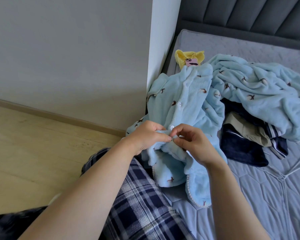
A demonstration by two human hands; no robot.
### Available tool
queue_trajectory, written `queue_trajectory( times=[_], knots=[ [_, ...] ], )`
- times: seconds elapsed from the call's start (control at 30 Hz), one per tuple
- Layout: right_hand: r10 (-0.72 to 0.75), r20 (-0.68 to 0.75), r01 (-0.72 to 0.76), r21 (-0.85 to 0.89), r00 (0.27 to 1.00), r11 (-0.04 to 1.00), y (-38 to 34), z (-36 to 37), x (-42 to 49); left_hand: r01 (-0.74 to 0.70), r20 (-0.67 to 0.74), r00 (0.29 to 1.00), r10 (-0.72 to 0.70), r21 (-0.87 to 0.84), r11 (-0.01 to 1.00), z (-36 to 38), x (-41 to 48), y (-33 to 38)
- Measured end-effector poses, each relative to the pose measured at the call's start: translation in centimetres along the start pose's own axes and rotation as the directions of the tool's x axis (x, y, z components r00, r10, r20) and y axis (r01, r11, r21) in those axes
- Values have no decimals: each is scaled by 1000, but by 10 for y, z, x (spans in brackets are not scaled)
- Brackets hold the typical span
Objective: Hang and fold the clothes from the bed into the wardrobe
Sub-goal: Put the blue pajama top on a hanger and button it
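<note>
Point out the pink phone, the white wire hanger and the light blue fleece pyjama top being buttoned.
pink phone [191, 62], head view, its back.
white wire hanger [292, 171], head view, one arm.
light blue fleece pyjama top [189, 99], head view, its chest panel.

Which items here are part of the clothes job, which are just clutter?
Job: blue pajama top, pinched at its button strip by left hand and right hand; blue pajama bottoms; dark clothes pile; white hanger.
Lying about: phone; yellow cloth.

Both bare forearms extend forward and converge. Left hand [146, 135]: fingers curled, thumb and forefinger pinching. Right hand [192, 142]: fingers bent, fingertips pinching, meeting the left hand's fingertips.
</note>
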State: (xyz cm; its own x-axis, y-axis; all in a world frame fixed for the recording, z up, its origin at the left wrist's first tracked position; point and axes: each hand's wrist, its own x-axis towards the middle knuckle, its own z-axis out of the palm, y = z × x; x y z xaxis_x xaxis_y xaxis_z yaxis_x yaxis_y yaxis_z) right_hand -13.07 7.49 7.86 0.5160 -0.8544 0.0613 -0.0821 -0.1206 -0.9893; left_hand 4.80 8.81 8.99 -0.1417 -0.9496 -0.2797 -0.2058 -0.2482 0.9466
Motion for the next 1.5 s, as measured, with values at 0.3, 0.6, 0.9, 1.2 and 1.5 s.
queue_trajectory(
  times=[0.3,0.6,0.9,1.2,1.5],
  knots=[
    [68,-131,-68,9,989,998,9,3,11,15,-36,999,-17,-37,999,2,0,1],
    [149,-314,-226,-224,937,948,36,24,2,-1,-485,808,-335,-569,822,-20,8,6],
    [284,-634,-424,-77,720,903,47,-21,-2,112,-649,719,-248,-244,963,-29,24,-8],
    [314,-363,-475,-755,877,453,78,27,3,-249,-271,811,518,641,726,-3,17,-18],
    [120,-576,-320,-260,809,911,6,-16,12,-69,-85,988,126,489,870,3,25,-14]
  ],
)
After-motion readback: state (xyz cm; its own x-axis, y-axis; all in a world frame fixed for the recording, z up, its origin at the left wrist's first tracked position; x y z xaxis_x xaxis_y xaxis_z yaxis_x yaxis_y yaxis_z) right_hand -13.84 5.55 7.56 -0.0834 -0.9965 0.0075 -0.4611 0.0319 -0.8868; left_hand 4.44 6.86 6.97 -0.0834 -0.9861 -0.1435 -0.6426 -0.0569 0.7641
